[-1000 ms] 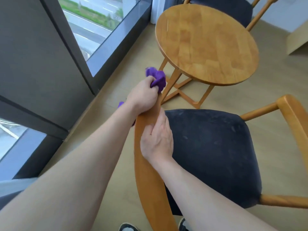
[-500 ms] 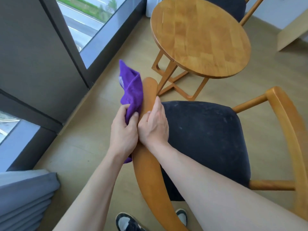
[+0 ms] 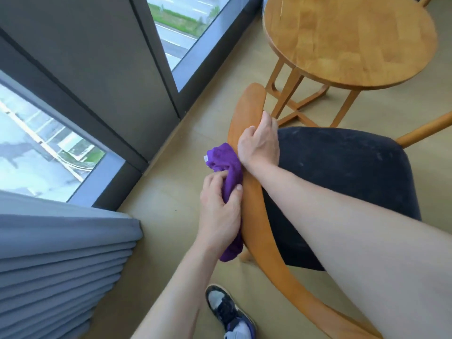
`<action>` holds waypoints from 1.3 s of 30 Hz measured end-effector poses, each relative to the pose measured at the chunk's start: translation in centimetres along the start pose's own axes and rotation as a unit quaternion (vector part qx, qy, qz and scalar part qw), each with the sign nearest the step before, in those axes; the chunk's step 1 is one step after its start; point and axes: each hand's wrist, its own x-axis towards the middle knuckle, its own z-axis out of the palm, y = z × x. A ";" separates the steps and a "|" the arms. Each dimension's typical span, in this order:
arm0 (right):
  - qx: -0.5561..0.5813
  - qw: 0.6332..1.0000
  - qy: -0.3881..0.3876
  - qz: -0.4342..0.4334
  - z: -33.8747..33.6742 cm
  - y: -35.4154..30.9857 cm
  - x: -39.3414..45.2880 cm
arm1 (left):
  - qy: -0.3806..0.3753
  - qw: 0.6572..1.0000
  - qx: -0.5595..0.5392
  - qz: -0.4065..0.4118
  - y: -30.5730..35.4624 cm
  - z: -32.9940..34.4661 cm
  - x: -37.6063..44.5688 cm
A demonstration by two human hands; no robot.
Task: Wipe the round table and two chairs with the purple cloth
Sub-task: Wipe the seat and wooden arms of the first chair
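Note:
A wooden chair with a curved back rail point(image 3: 247, 106) and a dark blue seat cushion point(image 3: 342, 182) stands right in front of me. My left hand point(image 3: 220, 211) grips the bunched purple cloth point(image 3: 227, 167) and presses it against the outer side of the rail, near its middle. My right hand point(image 3: 259, 143) clasps the top of the same rail just above the cloth. The round wooden table point(image 3: 349, 37) stands beyond the chair at the upper right. Only a sliver of the second chair shows at the top right corner.
Tall windows with dark frames point(image 3: 156, 67) run along the left. A grey pleated curtain point(image 3: 61, 263) bunches at the lower left. My sneaker point(image 3: 230, 314) is on the beige floor below the rail. The chair's other armrest point(image 3: 425, 130) juts in at right.
My left hand has slid the cloth down along the rail toward me, from its far tip to its middle. My right hand kept holding the rail. The view swung left and down.

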 end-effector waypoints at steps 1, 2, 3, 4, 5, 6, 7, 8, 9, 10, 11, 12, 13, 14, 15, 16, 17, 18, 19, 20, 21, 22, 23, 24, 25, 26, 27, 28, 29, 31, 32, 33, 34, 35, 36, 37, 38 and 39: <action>-0.008 1.000 -0.002 -0.004 -0.3 0.3 -0.7 | -0.002 0.999 0.041 0.021 0.1 0.0 -0.3; -0.011 1.000 -0.006 -0.004 -0.6 0.7 -1.6 | -0.006 0.996 0.077 0.033 0.1 0.0 -0.5; -0.008 1.000 -0.012 0.003 -1.1 1.3 -2.7 | -0.013 0.993 0.111 0.039 0.2 0.1 -0.7; 0.000 1.000 -0.022 0.015 -1.7 2.0 -3.9 | -0.020 0.989 0.143 0.041 0.2 0.2 -1.1; 0.010 0.999 -0.036 0.025 -2.5 2.6 -5.2 | -0.022 0.984 0.174 0.040 0.3 0.3 -1.5; 0.021 0.998 -0.053 0.030 -3.3 3.3 -6.5 | -0.023 0.979 0.201 0.038 0.6 0.2 -2.0; 0.031 0.996 -0.072 0.034 -4.1 3.9 -7.8 | -0.028 0.974 0.222 0.036 1.0 0.3 -2.6; 0.045 0.994 -0.091 0.040 -5.0 4.4 -9.2 | -0.034 0.970 0.239 0.034 1.4 0.4 -3.3; 0.064 0.990 -0.112 0.049 -5.9 4.9 -10.5 | -0.041 0.967 0.248 0.030 1.8 0.5 -4.2; 0.088 0.986 -0.132 0.060 -6.9 5.3 -11.8 | -0.053 0.968 0.246 0.026 2.2 0.7 -5.1; 0.118 0.980 -0.143 0.075 -8.0 5.7 -13.2 | -0.069 0.970 0.233 0.019 2.8 1.0 -6.1; 0.152 0.973 -0.148 0.095 -9.0 6.2 -14.5 | -0.094 0.974 0.204 0.006 3.2 1.3 -7.3; 0.186 0.964 -0.149 0.118 -10.1 6.6 -15.6 | -0.129 0.979 0.154 -0.020 3.8 1.6 -8.4; 0.214 0.955 -0.151 0.137 -11.2 7.0 -16.6 | -0.169 0.980 0.084 -0.058 4.4 1.9 -9.5; 0.231 0.949 -0.157 0.145 -12.2 7.5 -17.4 | -0.208 0.973 0.006 -0.098 4.8 2.3 -10.4; 0.229 0.950 -0.165 0.136 -13.1 8.1 -18.3 | -0.243 0.959 -0.062 -0.132 4.9 2.6 -11.1; 0.215 0.954 -0.172 0.115 -13.8 8.8 -19.1 | -0.270 0.943 -0.118 -0.155 4.9 2.9 -11.6; 0.198 0.961 -0.174 0.086 -14.4 9.4 -19.8 | -0.284 0.929 -0.163 -0.172 4.9 3.1 -11.9; 0.181 0.967 -0.172 0.052 -14.9 9.9 -20.5 | -0.283 0.918 -0.204 -0.189 4.9 3.3 -11.8; 0.161 0.972 -0.170 0.016 -15.3 10.4 -21.0 | -0.272 0.912 -0.230 -0.204 4.8 3.4 -11.3; 0.132 0.976 -0.173 -0.015 -15.4 10.9 -21.5 | -0.256 0.912 -0.239 -0.214 4.7 3.5 -10.8; 0.088 0.979 -0.180 -0.039 -15.5 11.2 -21.8 | -0.242 0.923 -0.214 -0.208 4.6 3.6 -10.1; 0.026 0.980 -0.191 -0.056 -15.3 11.4 -22.1 | -0.234 0.944 -0.144 -0.182 4.6 3.7 -9.4; -0.047 0.976 -0.203 -0.062 -14.9 11.4 -22.3 | -0.232 0.962 -0.038 -0.138 4.6 3.8 -8.8; -0.115 0.968 -0.215 -0.060 -14.3 11.3 -22.4 | -0.235 0.966 0.067 -0.089 4.5 3.9 -8.4; -0.167 0.958 -0.227 -0.058 -13.7 11.0 -22.5 | -0.233 0.959 0.153 -0.048 4.3 4.0 -8.1; -0.200 0.949 -0.236 -0.059 -13.1 10.8 -22.4 | -0.232 0.949 0.212 -0.017 4.1 4.0 -8.1; -0.224 0.943 -0.236 -0.064 -12.8 10.6 -22.4 | -0.231 0.940 0.249 0.013 3.8 3.9 -8.3; -0.246 0.938 -0.231 -0.076 -12.7 10.5 -22.2 | -0.236 0.932 0.273 0.045 3.6 3.8 -8.6; -0.283 0.926 -0.226 -0.112 -13.6 10.6 -22.2 | -0.252 0.913 0.301 0.109 3.1 3.5 -9.4; -0.298 0.919 -0.227 -0.127 -14.4 10.7 -22.3 | -0.250 0.905 0.315 0.135 2.9 3.4 -9.7; -0.317 0.909 -0.235 -0.138 -15.5 10.8 -22.3 | -0.239 0.902 0.329 0.148 3.0 3.4 -9.9; -0.340 0.895 -0.247 -0.148 -16.7 11.0 -22.5 | -0.226 0.901 0.340 0.145 3.1 3.5 -10.1; -0.363 0.881 -0.260 -0.157 -18.0 11.3 -22.7 | -0.217 0.902 0.347 0.135 3.2 3.7 -10.2; -0.379 0.870 -0.268 -0.166 -19.3 11.9 -23.0 | -0.214 0.899 0.358 0.132 3.1 4.0 -10.4; -0.389 0.863 -0.270 -0.176 -20.6 12.6 -23.3 | -0.215 0.892 0.372 0.138 3.0 4.4 -10.6; -0.392 0.861 -0.267 -0.185 -22.0 13.4 -23.7 | -0.219 0.885 0.384 0.148 2.9 4.9 -10.9; -0.389 0.862 -0.264 -0.191 -23.4 14.2 -24.0 | -0.229 0.881 0.381 0.158 2.8 5.6 -11.2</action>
